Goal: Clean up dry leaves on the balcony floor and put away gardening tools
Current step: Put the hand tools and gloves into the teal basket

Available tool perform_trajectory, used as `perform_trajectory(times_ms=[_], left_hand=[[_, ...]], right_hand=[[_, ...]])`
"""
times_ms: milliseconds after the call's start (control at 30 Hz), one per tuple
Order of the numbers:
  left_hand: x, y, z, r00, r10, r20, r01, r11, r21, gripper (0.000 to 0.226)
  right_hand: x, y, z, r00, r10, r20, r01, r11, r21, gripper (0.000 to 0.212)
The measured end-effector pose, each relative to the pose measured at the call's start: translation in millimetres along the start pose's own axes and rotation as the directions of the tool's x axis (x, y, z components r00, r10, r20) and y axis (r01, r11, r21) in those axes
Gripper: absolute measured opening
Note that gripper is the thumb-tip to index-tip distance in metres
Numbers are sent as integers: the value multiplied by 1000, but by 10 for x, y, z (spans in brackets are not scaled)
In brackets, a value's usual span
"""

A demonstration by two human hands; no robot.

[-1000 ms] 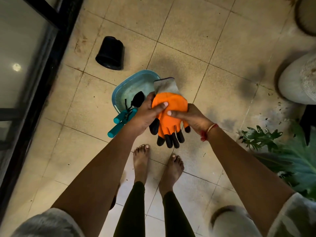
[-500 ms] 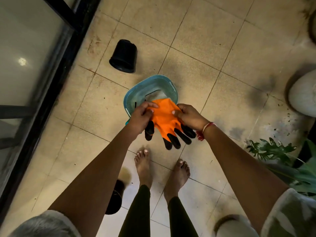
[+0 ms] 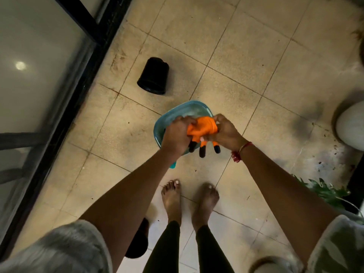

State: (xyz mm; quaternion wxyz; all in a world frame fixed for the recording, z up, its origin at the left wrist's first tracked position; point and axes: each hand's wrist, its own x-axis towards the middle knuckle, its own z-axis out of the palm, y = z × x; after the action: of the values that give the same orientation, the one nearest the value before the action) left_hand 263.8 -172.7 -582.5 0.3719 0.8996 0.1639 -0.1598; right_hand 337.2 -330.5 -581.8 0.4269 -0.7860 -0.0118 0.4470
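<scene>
Orange gardening gloves (image 3: 202, 128) with black fingertips are bunched between both my hands above the floor. My left hand (image 3: 176, 135) grips their left side and my right hand (image 3: 225, 132) grips the right side; the black fingertips hang down below. Underneath sits a teal basket (image 3: 184, 111) on the tiles, mostly hidden by my hands. A teal tool handle tip (image 3: 173, 164) pokes out below my left wrist; the tools inside the basket are covered.
A black pot (image 3: 153, 78) lies on its side on the tiles beyond the basket. A black-framed glass door (image 3: 65, 91) runs along the left. White planters (image 3: 350, 127) and a green plant (image 3: 327, 192) stand at the right. My bare feet (image 3: 189, 198) are below the basket.
The gloves were spread flat between my hands; now they are rolled into a tighter bundle. The grey cuff is no longer visible, and my hands hide the tool handles.
</scene>
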Motion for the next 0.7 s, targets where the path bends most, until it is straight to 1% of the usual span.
perform_trajectory(times_ms=[33,100,133,200,233,300,333,400,433,467,500,533,567,600,633,700], left_hand=[[81,-46,-12,1000,16,10,-16,999,44,33],[220,-136,-30,998,60,21,-62,987,148,34],[273,-161,-12,995,92,35,-97,973,208,35],[356,-146,15,984,147,99,-170,938,302,35],[390,-117,19,974,167,154,-210,922,326,37],[466,-49,-2,939,225,259,-308,886,347,47],[515,-20,-18,917,263,301,-364,860,358,52],[623,58,-64,864,328,381,-467,804,368,56],[670,90,-81,841,343,418,-504,776,378,58],[728,115,-75,819,350,455,-539,742,399,63],[778,126,-60,797,357,487,-573,701,423,68],[828,114,-18,775,362,518,-605,663,442,74],[863,95,36,760,356,543,-622,641,450,78],[890,75,98,755,345,558,-627,631,457,80],[923,57,179,749,331,573,-630,621,465,79],[972,53,314,729,319,606,-650,599,468,77]], right_hand=[[66,22,29,998,-40,-42,38,998,-45,74],[154,21,105,989,-140,-52,131,980,-152,98],[188,40,149,982,-184,-45,172,965,-200,104],[253,83,253,976,-213,-41,198,953,-231,103],[266,105,298,981,-185,-49,175,972,-157,100],[292,172,340,994,-95,-60,100,991,92,97],[298,236,336,999,-36,-33,42,978,205,93],[255,332,292,993,97,64,-115,911,396,87],[233,369,263,990,128,67,-144,888,438,93],[241,410,215,990,141,15,-133,893,431,104],[264,444,179,991,117,-58,-88,924,371,115],[307,498,147,994,49,-94,-23,965,262,119],[323,488,125,995,-8,-96,23,988,154,114],[363,503,107,996,-29,-78,37,994,100,106],[398,514,82,999,-20,-47,24,994,102,94],[458,562,39,999,-34,15,32,987,159,65]])
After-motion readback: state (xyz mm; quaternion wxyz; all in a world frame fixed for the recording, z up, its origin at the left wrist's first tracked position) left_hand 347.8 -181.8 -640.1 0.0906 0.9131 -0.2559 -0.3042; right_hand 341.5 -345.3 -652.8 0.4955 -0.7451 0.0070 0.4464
